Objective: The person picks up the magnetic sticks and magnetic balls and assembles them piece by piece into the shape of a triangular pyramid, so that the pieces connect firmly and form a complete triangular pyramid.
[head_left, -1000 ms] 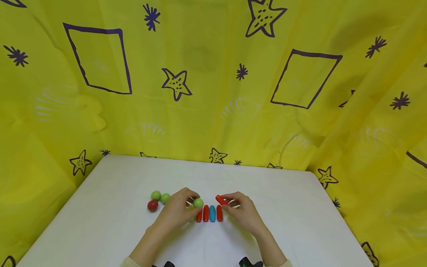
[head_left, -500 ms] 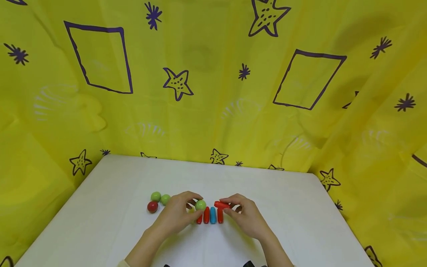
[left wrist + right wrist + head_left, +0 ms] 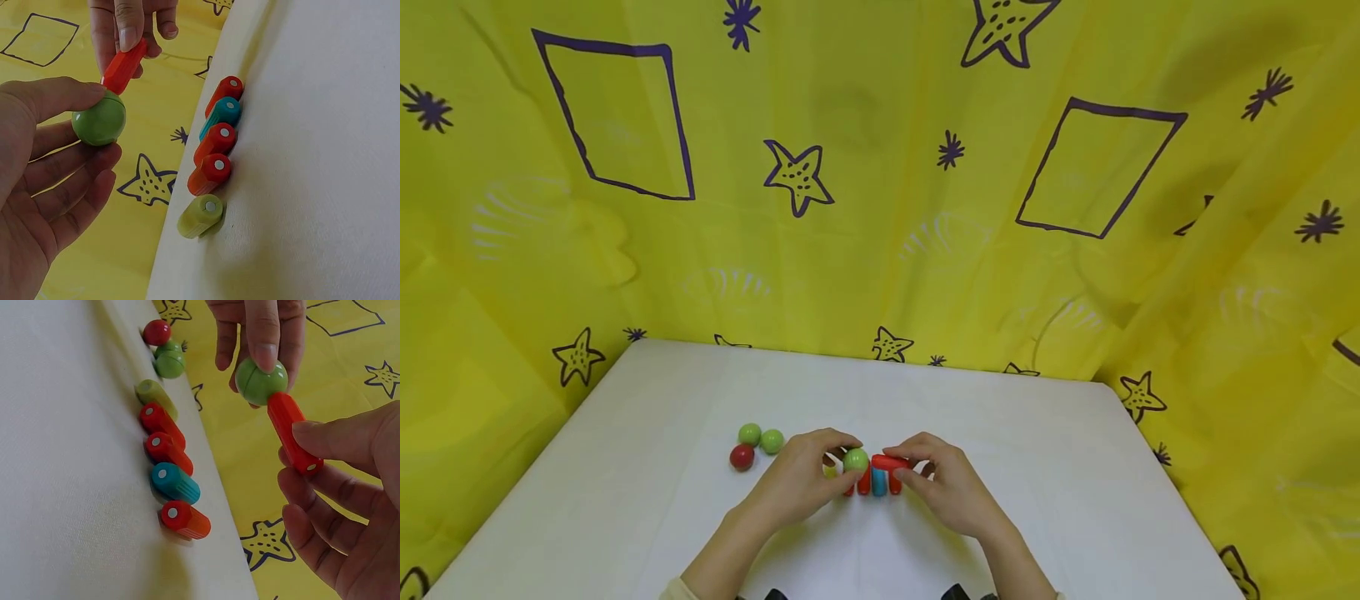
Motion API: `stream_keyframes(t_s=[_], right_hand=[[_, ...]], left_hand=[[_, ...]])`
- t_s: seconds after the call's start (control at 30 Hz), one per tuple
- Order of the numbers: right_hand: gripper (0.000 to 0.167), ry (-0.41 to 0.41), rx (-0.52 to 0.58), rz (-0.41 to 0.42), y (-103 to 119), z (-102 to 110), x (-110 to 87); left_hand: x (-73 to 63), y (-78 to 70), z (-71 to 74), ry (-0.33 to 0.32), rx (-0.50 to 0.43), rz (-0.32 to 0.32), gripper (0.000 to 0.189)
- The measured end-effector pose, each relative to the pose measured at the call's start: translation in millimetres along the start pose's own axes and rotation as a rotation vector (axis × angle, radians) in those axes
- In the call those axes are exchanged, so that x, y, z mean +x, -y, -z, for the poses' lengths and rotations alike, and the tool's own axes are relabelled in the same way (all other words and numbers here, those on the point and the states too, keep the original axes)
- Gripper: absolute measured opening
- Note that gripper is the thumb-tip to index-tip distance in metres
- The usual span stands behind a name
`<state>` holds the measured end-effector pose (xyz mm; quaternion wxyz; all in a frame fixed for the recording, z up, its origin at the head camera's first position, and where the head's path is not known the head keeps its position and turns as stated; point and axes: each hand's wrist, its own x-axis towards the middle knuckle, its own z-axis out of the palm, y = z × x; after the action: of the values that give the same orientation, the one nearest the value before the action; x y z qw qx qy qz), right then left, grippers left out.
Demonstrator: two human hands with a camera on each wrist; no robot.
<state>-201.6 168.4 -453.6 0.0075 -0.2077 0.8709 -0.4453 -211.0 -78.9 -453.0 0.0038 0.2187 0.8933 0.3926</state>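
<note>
My left hand [image 3: 801, 477] pinches a glossy green ball [image 3: 855, 460] between thumb and fingers. Held by my right hand [image 3: 946, 485] is a red magnetic rod [image 3: 294, 432] with a pale round dot on its end. In both wrist views the rod's far end meets the ball's side, above the table. Beneath the hands, a row of similar short rods lies side by side: a yellow-green rod [image 3: 200, 217], two red rods [image 3: 209, 175], a blue rod [image 3: 220, 117] and another red rod [image 3: 224, 95]. The hands partly cover this row in the head view.
Left of the hands, two green balls [image 3: 772, 441] and a dark red ball [image 3: 742, 457] sit grouped on the white table [image 3: 1000, 417]. A yellow curtain [image 3: 880, 250] with purple stars and outlined shapes hangs behind the table and along its sides.
The red rod in my right hand has swung from slanted to nearly level and moved left to the ball. My left hand has shifted slightly right with the green ball.
</note>
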Motion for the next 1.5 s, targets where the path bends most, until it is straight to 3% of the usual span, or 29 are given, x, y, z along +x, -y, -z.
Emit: stream_keyframes(t_s=[0.2,0.73,1.27,1.5], right_hand=[[0.027,0.015,0.014,-0.012,2.6,-1.9,0.6],[0.036,-0.037,0.054,-0.009,2.6,-0.4,2.7],[0.035,-0.087,0.082,-0.156,-7.2,-6.5,4.1],[0.029,-0.035,0.061,-0.198,-16.1,-11.6,3.7]], left_hand=[[-0.3,-1.7,1.0,0.007,-0.009,-0.002,0.030],[-0.2,1.7,5.0,-0.012,-0.089,0.010,0.029],[-1.5,5.5,9.0,-0.034,-0.159,0.093,0.031],[-0.8,6.8,10.4,-0.034,-0.220,0.137,0.031]])
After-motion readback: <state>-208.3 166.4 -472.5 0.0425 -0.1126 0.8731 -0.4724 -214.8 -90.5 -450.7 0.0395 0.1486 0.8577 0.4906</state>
